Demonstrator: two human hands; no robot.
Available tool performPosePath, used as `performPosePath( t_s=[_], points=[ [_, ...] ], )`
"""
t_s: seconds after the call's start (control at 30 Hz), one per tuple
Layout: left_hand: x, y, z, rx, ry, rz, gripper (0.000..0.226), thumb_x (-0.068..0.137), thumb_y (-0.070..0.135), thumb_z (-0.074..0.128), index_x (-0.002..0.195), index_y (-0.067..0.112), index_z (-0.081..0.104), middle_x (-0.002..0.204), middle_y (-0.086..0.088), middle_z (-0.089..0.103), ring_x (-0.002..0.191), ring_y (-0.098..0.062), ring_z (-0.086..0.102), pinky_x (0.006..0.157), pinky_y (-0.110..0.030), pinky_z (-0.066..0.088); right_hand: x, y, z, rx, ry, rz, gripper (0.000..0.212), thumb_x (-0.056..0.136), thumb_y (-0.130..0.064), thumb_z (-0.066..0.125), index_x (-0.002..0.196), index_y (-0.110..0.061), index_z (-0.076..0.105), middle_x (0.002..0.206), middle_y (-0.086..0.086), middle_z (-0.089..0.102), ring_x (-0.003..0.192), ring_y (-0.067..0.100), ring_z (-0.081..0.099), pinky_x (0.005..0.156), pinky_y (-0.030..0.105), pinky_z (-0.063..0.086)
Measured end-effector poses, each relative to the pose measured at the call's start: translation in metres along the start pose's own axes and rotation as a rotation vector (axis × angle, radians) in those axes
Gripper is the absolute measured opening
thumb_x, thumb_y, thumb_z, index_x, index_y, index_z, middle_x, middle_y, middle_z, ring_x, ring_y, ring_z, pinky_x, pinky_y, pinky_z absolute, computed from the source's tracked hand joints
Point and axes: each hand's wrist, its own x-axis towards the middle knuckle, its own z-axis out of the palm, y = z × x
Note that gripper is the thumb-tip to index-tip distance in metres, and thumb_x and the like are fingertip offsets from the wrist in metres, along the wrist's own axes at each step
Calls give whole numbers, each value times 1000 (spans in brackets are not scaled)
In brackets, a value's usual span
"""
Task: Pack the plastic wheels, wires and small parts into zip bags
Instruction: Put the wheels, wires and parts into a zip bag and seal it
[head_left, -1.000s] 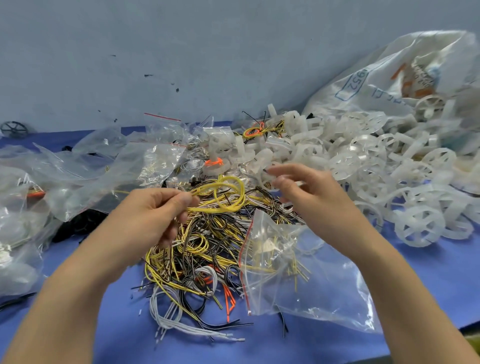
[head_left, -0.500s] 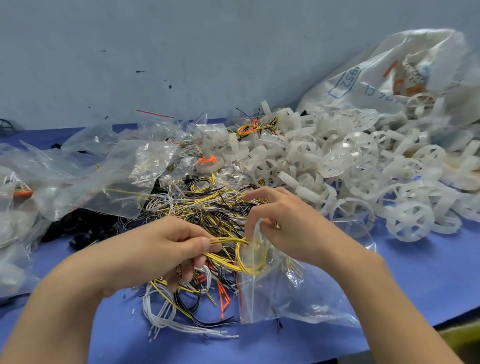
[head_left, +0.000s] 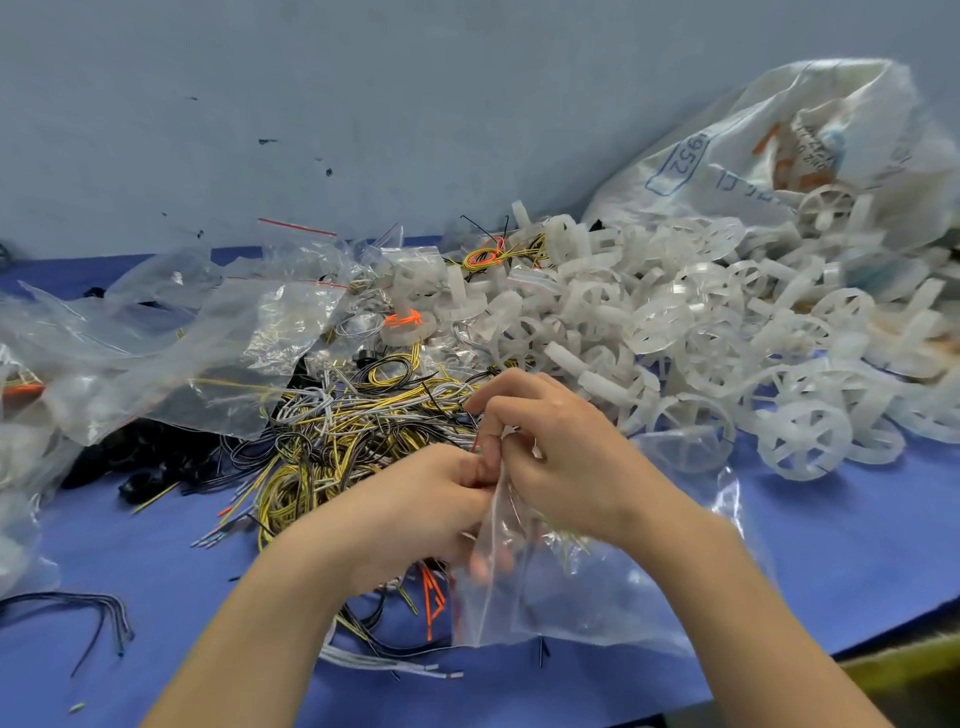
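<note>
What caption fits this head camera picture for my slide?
Left hand and right hand meet at the mouth of a clear zip bag beside tangled wires and heaped plastic wheels.

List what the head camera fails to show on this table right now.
Head view only:
- What the left hand grips: hidden by right hand and zip bag.
- Zip bag's contents: blurred by glare and creased film.
- Black parts at left: covered by clear bags.

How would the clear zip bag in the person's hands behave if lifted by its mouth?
The zip bag wrinkles and sags below the right hand pinching it, so probably floppy. Its thin glossy film suggests light, maybe slippery. Wire ends inside might snag it.
</note>
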Motion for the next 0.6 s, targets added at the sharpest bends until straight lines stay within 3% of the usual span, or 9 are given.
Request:
performPosePath(
  t_s=[0.1, 0.23, 0.4, 0.5, 0.57, 0.6],
  points=[
    [9, -1, 10, -100, -98, 12, 21, 85, -6, 55, 90, 0, 74, 95, -25, 71, 70, -20, 68, 65, -31, 58, -1, -3, 0, 35, 7, -20, 22, 77, -10, 38, 69, -29, 48, 111, -8, 61, 105, 16, 53, 88, 34, 43],
    [20, -2, 13, -239, -169, 29, 22, 80, -11, 53, 92, -7, 71, 91, -28, 67, 86, -32, 69, 78, -40, 59, -3, -4, -2, 54, 11, -15, 22, 77, -10, 38, 69, -28, 47, 109, -8, 60, 103, 15, 52, 85, 30, 43],
    [35, -5, 15, -279, 27, 68, 27, 80, -8, 53, 106, -10, 58, 111, -40, 58, 108, -47, 60, 97, -57, 47, -3, 0, 0, 37, 78, 9, 21, 77, -10, 38, 70, -28, 45, 105, -6, 61, 102, 22, 53, 84, 39, 45],
    [38, -4, 13, -217, 81, 70, 31, 76, -6, 53, 105, -15, 57, 113, -45, 53, 112, -54, 56, 98, -67, 42, -4, 1, -1, 25, 120, 42, 20, 77, -11, 37, 70, -28, 45, 103, -6, 60, 101, 21, 53, 82, 40, 46],
    [37, -1, 13, -227, 54, 84, 35, 76, -6, 55, 109, -17, 55, 113, -46, 53, 111, -51, 58, 98, -66, 43, -4, -2, -1, 21, 164, 65, 20, 78, -13, 37, 69, -28, 46, 100, -5, 60, 102, 20, 53, 81, 42, 47],
    [36, 1, 15, -208, 24, 86, 34, 78, -6, 57, 110, -15, 55, 110, -42, 58, 106, -43, 63, 97, -59, 48, -3, -5, -1, 26, 190, 79, 19, 78, -14, 36, 68, -28, 46, 99, -5, 59, 102, 20, 54, 80, 42, 48]
  ],
)
